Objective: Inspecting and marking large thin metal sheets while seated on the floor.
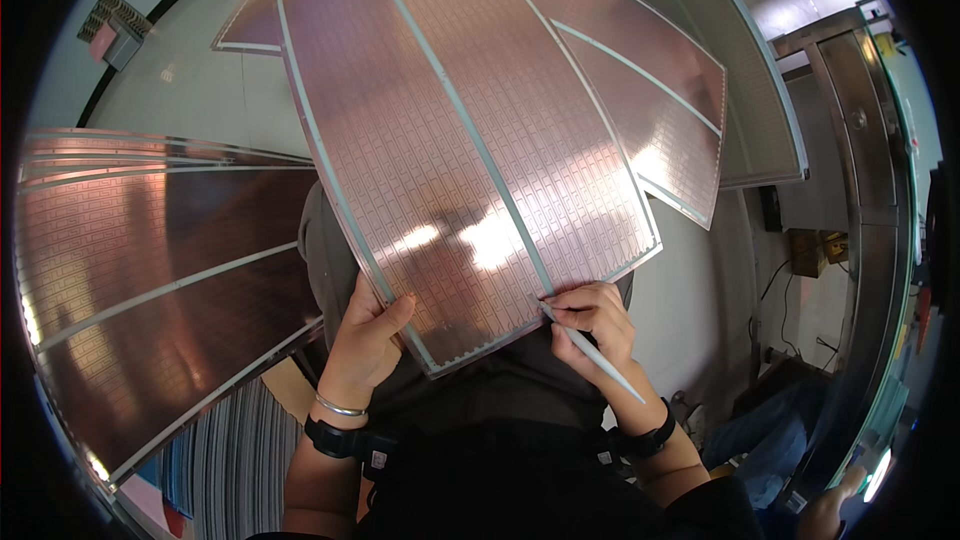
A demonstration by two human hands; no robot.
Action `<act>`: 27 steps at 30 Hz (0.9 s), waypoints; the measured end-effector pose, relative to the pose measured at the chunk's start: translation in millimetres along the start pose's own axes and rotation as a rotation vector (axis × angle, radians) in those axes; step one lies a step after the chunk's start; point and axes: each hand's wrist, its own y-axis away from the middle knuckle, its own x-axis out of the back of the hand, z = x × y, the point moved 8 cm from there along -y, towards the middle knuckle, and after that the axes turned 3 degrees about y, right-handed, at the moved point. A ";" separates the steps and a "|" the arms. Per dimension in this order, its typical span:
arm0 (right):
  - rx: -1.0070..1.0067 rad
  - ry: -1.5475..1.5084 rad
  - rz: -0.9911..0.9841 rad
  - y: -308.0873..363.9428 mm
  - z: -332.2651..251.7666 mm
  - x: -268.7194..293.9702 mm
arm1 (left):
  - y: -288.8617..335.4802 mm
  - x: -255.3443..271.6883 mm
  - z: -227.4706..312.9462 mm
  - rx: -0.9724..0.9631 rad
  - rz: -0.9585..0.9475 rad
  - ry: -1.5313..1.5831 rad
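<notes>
A large copper-coloured panel [470, 190], patterned with rows of small rectangles and divided by pale strips, slopes up and away from my lap. My left hand [365, 338] grips its near left edge, with the thumb on top and the fingers hidden underneath. Near the middle of the panel's close edge, my right hand [598, 322] is closed around a slim, pale, pen-like tool [598, 355]. One end of the tool is at the panel by the lower end of the middle strip; the pointed other end sticks out toward my right wrist.
More copper panels [230, 330] lie stacked at my left. Another panel [640, 90] lies beyond the held one, with a greyish framed panel [735, 110] behind it. A metal-framed bench [850, 110] runs along the right. Another person's hand [828, 512] shows at lower right.
</notes>
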 end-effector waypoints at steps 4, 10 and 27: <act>-0.002 0.011 -0.008 -1.5 -1.4 0.2 | 0.2 0.3 -1.0 0.014 0.002 0.001; 0.043 0.037 -0.021 -3.2 -5.2 -0.6 | 0.4 -1.5 -1.2 0.020 0.004 0.001; -0.006 0.014 0.052 -1.1 0.1 0.4 | -0.3 -4.4 -0.8 0.009 -0.043 0.011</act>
